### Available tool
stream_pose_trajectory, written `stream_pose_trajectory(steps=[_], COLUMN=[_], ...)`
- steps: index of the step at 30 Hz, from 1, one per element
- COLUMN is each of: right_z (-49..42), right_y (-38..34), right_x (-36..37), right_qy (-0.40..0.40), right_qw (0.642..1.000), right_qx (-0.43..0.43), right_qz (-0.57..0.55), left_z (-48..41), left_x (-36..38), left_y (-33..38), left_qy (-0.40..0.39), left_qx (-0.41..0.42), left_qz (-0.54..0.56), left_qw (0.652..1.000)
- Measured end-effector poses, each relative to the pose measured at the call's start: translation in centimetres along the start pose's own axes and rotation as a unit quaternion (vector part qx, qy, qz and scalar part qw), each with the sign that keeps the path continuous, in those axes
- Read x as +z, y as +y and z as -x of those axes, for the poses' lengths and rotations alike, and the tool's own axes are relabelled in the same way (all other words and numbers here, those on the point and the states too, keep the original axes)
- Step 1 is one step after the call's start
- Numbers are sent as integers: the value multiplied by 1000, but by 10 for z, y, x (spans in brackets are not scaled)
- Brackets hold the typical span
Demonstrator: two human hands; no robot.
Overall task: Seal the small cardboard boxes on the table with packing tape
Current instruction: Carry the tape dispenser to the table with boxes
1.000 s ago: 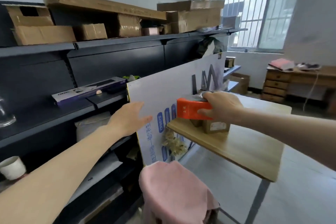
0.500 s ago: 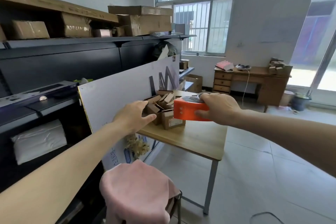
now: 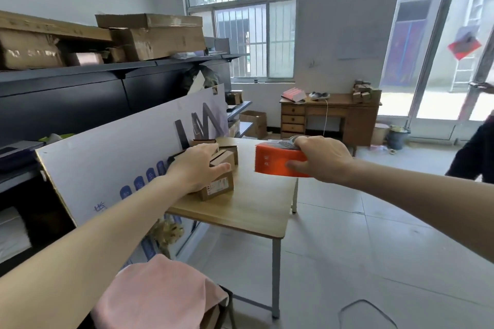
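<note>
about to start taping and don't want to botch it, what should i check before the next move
1. Left hand rests on the nearest box: ok.
2. Right hand grips the tape dispenser: ok.
3. Dispenser on the box top: not ok, it is in the air to the box's right.
4. Flaps closed flat: cannot tell, the hand hides them.
5. Tape end free at the blade: cannot tell.
6. Box sits on the table: ok.
</note>
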State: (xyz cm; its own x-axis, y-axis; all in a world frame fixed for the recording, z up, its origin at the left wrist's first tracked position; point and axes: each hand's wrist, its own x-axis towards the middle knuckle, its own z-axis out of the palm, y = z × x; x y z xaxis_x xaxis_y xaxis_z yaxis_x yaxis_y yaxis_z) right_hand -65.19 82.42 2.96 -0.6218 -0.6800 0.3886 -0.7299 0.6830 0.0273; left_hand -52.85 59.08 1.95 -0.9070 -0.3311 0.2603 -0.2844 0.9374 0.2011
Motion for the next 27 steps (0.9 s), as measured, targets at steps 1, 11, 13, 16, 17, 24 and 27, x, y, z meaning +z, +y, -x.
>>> stream_pose_trajectory(steps=[1, 11, 13, 16, 17, 24, 27], right_z=[1, -7, -11, -20, -23, -45, -61], right_y=[14, 169, 195, 231, 242, 291, 305], right_x=[-1, -3, 2, 12, 18, 53, 60], right_qy=[-2, 7, 3, -3, -5, -35, -30], right_qw=[1000, 999, 999, 999, 998, 995, 995], right_qx=[3, 37, 41, 52, 56, 77, 83], right_qz=[-1, -10, -7, -16, -23, -45, -36], left_z=[-9, -103, -119, -143, -151, -222, -258], left_x=[4, 42, 50, 59, 63, 95, 107], left_y=[11, 131, 149, 171, 177, 192, 192], left_qy=[-3, 2, -5, -11, -12, -20, -7], left_qx=[4, 38, 35, 37, 40, 57, 70], left_qz=[0, -30, -30, -28, -28, -41, -29], left_qw=[1000, 999, 999, 999, 999, 997, 997])
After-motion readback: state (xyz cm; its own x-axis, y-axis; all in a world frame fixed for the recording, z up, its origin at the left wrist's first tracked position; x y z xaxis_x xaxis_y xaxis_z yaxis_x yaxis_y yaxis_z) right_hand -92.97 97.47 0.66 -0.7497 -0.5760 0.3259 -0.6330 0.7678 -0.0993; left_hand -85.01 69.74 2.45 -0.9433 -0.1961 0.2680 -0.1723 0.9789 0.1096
